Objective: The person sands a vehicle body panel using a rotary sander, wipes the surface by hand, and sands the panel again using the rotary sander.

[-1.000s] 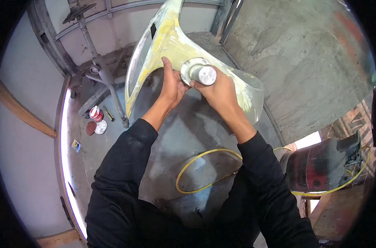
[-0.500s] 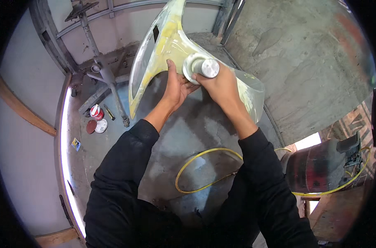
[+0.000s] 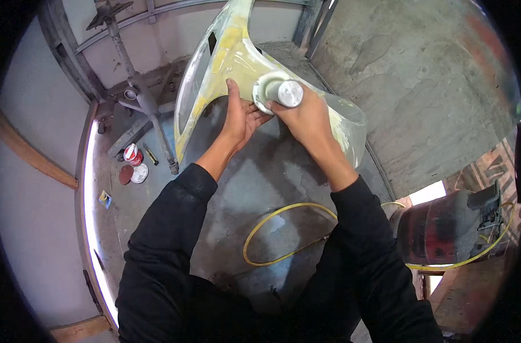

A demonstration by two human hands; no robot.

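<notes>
A curved body panel [image 3: 238,63], pale with yellow filler patches and long cut-outs, rises ahead of me. My right hand [image 3: 307,114] is wrapped round a short silver cylinder [image 3: 290,93], its round end facing me. Beside the cylinder, against the panel's inner curve, is a whitish-green round piece [image 3: 261,90]; whether the two are joined I cannot tell. My left hand [image 3: 241,121] is open at the panel's lower edge. Its thumb points up in front of the panel, and its fingers reach toward the round piece, their tips partly hidden.
A grey metal stand [image 3: 149,103] is on the left. Near its foot lie a red-and-white tin [image 3: 133,154], a white lid [image 3: 139,173], a brown disc [image 3: 126,174] and a small tube [image 3: 151,155]. A yellow hose [image 3: 248,240] loops over the floor toward a dark red tank [image 3: 438,228].
The cylinder and both hands have shifted slightly left, the left hand a little more. The panel's left side has also moved left. Both hands keep about the same pose.
</notes>
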